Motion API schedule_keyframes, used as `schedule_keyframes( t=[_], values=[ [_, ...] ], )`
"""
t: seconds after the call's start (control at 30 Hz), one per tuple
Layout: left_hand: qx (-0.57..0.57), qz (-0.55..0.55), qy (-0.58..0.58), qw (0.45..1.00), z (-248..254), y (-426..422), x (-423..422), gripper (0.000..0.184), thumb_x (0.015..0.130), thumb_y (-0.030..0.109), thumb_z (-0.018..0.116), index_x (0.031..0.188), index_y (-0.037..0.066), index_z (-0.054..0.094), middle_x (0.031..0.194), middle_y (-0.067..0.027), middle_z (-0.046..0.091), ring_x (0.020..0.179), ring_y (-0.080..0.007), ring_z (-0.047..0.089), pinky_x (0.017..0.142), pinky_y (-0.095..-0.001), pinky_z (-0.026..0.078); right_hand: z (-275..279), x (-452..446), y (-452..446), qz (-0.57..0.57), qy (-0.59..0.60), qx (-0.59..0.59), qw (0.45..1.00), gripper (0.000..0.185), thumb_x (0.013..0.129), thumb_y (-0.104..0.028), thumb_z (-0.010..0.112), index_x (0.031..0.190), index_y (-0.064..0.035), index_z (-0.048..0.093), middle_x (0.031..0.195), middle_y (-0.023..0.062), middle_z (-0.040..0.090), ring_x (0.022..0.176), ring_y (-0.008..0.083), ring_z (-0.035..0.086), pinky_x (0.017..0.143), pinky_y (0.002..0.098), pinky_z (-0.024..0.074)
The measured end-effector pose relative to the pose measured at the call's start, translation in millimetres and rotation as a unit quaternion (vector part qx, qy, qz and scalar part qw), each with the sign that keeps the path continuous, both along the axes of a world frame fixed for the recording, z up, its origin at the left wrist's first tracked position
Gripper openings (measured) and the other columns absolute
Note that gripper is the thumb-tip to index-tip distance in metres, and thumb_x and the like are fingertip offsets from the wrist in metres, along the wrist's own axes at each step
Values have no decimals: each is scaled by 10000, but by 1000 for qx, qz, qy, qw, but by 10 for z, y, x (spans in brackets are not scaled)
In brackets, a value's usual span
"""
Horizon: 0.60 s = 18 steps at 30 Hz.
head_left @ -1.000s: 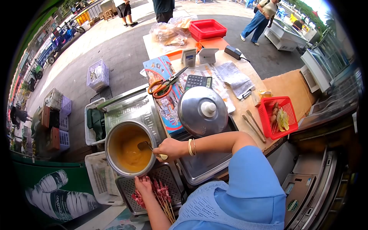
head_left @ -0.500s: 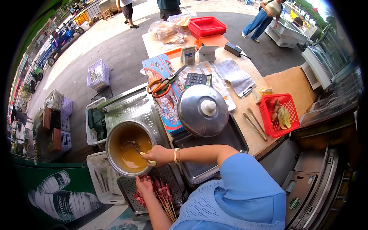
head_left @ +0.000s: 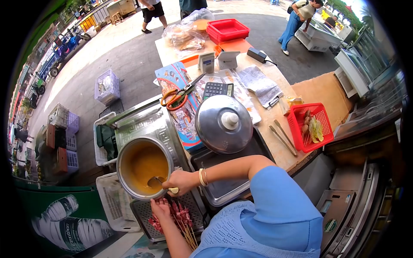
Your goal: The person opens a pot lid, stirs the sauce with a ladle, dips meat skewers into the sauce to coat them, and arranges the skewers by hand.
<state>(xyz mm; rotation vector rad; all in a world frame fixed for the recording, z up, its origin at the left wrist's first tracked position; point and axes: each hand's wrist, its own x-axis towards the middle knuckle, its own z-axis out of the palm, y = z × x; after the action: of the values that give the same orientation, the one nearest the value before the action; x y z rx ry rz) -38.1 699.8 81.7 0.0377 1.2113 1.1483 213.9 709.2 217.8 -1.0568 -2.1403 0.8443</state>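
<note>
A deep metal pot [head_left: 121, 165] of yellowish-brown liquid stands at the left. My right hand [head_left: 180, 182] is closed around the pale handle of a ladle [head_left: 154, 182], whose metal bowl lies in the liquid close to the near-right wall. At the pot's near rim, the fingers of my left hand [head_left: 161, 209] press against the outside, partly hidden beneath the edge. Skewers of red meat [head_left: 181, 215] lie just right of that hand on a perforated metal tray [head_left: 142, 217].
A steel lid [head_left: 215, 129] with a white knob rests over a dark tray [head_left: 262, 150]. Orange-handled scissors [head_left: 175, 99], a calculator [head_left: 217, 89] and tongs [head_left: 283, 138] lie beyond. A red basket [head_left: 297, 129] holds food at the right. People stand farther off.
The ladle has moved toward the near-right side of the pot and its handle has turned with my right hand. My left hand stays at the rim. The view has shifted slightly.
</note>
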Motion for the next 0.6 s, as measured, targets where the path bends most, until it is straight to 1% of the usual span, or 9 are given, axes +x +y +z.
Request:
schedule_keyframes(
  t=[0.07,0.13,0.23,0.33,0.4,0.47,0.5,0.57,0.6],
  values=[
    [-5,-2,3,1000,-8,-21,-7,292,941,327,433,1130,105,456,1072,-80,537,938,-211,530,675,-308,456,-142,-67,-23,5,17,-10,1000,217,727,-210,597,853,-39,550,621,173,565,595,369,570,543,441,453],
    [9,-18,-3,1000,-29,-9,-27,304,942,328,430,1150,107,450,1089,-84,534,954,-217,526,697,-314,453,-381,-125,14,45,4,25,999,244,752,-202,589,921,-35,530,641,164,574,601,357,577,539,438,450],
    [23,-26,1,999,-2,-33,-21,310,942,328,428,1158,106,452,1122,-88,522,984,-218,516,720,-321,449,-483,-210,131,40,-29,65,997,266,768,-204,588,962,-40,512,626,143,573,589,346,579,521,438,442],
    [25,-25,-5,999,-19,-12,-36,322,944,333,423,1164,99,451,1140,-87,511,1003,-223,504,751,-332,446,-453,-228,226,36,-47,87,994,256,775,-214,587,952,-44,514,628,140,570,593,339,580,507,432,437],
    [28,-24,-13,999,-72,8,-43,334,945,336,419,1171,92,446,1151,-88,502,1009,-227,501,777,-348,447,-459,-211,255,42,-69,86,993,260,746,-202,596,936,-46,510,657,142,572,597,327,586,499,425,441],
    [33,-22,-21,999,-103,7,-50,345,946,339,415,1178,85,441,1161,-90,494,1014,-231,498,803,-365,447,-484,-186,288,62,-131,116,983,240,679,-203,613,857,-65,530,617,121,578,589,323,595,506,428,447],
    [20,1,-16,1000,-68,-7,9,354,948,338,408,1185,76,434,1165,-94,490,1024,-239,496,844,-397,437,-512,-177,336,62,-131,116,983,240,679,-203,613,857,-65,530,617,121,578,589,323,595,506,428,447],
    [5,26,-8,1000,-4,-16,94,363,950,337,401,1192,68,426,1169,-99,486,1034,-248,495,886,-429,428,-585,-178,438,-11,-150,137,979,213,688,-185,601,850,-66,530,619,115,574,591,314,602,498,417,453],
    [2,29,-11,1000,32,-19,113,362,951,331,398,1197,66,421,1172,-105,482,1046,-255,491,912,-452,413,-492,-118,450,-16,-165,153,974,190,701,-170,588,839,-55,524,694,137,584,588,310,602,500,409,466]
  ],
)
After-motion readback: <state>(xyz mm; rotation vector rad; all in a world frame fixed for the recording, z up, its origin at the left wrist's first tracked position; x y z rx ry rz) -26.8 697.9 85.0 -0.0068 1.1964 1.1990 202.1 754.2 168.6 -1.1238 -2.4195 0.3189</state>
